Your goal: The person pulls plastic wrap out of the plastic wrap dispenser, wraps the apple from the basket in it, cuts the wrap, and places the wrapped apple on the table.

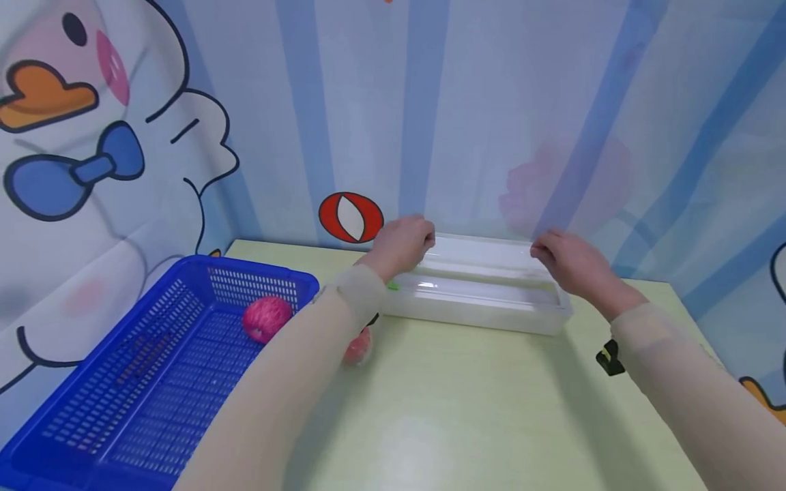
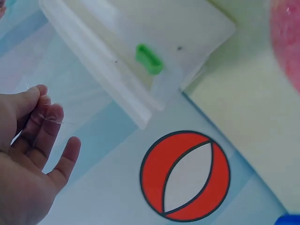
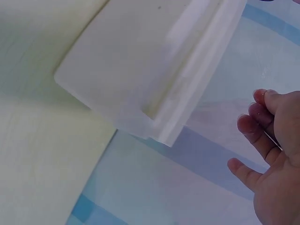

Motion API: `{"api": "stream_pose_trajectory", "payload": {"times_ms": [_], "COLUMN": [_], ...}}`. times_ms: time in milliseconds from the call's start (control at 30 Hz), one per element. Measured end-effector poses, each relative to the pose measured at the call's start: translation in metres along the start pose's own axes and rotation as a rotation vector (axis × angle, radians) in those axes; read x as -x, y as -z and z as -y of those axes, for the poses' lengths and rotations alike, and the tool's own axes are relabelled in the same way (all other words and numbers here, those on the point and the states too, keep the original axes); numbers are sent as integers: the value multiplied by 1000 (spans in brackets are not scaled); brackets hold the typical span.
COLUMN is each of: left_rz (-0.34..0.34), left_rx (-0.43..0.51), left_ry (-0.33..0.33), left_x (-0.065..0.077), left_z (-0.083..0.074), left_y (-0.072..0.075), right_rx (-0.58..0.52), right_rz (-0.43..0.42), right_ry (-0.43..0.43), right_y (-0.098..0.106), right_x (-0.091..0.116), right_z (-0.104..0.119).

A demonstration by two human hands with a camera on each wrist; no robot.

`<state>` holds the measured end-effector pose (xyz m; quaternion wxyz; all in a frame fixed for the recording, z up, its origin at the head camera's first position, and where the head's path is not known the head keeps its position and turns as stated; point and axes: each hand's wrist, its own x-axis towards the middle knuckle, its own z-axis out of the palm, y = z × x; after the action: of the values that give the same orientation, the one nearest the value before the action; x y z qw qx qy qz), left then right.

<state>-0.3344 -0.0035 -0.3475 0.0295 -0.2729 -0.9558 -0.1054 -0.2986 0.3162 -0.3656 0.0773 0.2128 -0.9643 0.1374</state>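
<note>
A long white plastic-wrap dispenser box [image 1: 473, 310] lies near the table's back edge, with a small green slider [image 2: 149, 59] at its left end. Behind and above the box, my left hand [image 1: 400, 244] pinches thin clear plastic wrap between thumb and fingertips; its wrinkles catch light in the left wrist view. Level with it on the other side, my right hand [image 1: 574, 267] pinches too, thumb against index finger, with faint clear film at the tips. The wrap between the hands is almost invisible. The other fingers of both hands are spread loosely.
A blue plastic basket [image 1: 184, 382] stands at the left with a pinkish-red, apple-like round thing [image 1: 267, 318] in it. Another reddish round thing [image 1: 358, 346] sits on the table [image 1: 467, 402], partly behind my left sleeve. A printed cloth [image 1: 479, 116] hangs behind the table.
</note>
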Motion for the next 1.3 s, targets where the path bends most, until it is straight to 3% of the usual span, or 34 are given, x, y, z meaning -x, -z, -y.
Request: {"api": "stream_pose_trajectory", "payload": {"times_ms": [400, 733, 1000, 1300], "left_rz": [-7, -20, -78, -181], "left_rx": [9, -5, -42, -26], "left_ry": [-45, -79, -94, -144], "left_x": [6, 3, 6, 17], "left_z": [-8, -20, -29, -36], "left_y": [56, 102, 123, 134], "right_rx": [49, 44, 69, 99], "right_rz": [-101, -115, -144, -241], "right_ry": [75, 82, 89, 143], "right_y": [47, 89, 112, 132], "right_x": [-7, -5, 1, 14], "right_z": [16, 25, 29, 35]}}
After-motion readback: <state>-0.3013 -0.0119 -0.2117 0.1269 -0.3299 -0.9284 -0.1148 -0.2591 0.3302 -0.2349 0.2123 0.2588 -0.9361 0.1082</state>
